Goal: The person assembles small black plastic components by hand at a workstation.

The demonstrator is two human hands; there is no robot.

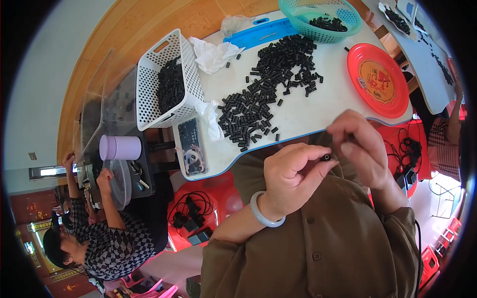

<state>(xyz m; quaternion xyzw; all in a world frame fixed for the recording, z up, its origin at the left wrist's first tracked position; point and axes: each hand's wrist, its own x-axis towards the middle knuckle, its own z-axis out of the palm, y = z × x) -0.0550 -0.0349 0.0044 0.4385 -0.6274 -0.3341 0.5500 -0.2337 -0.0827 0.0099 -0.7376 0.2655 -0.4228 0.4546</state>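
Observation:
My left hand [290,171], with a pale bangle [265,211] at its wrist, pinches a small black cylinder [326,157] between thumb and fingertips, its round end showing. Close to its right, my right hand [362,149] is raised with fingers bent and thumb apart. It looks slightly blurred, and I see nothing held in it. Both hands are in front of my chest, just off the near edge of the white table [318,107]. A long heap of similar black cylinders [268,84] spreads over the tabletop, with a few loose ones around it.
At the left stand a white perforated basket [191,92] of black pieces, crumpled tissues [214,53] and a panda-patterned phone [192,149]. A teal basket [293,20], blue tray [261,34] and red plate [354,74] lie farther off. Another person [119,248] works at the left.

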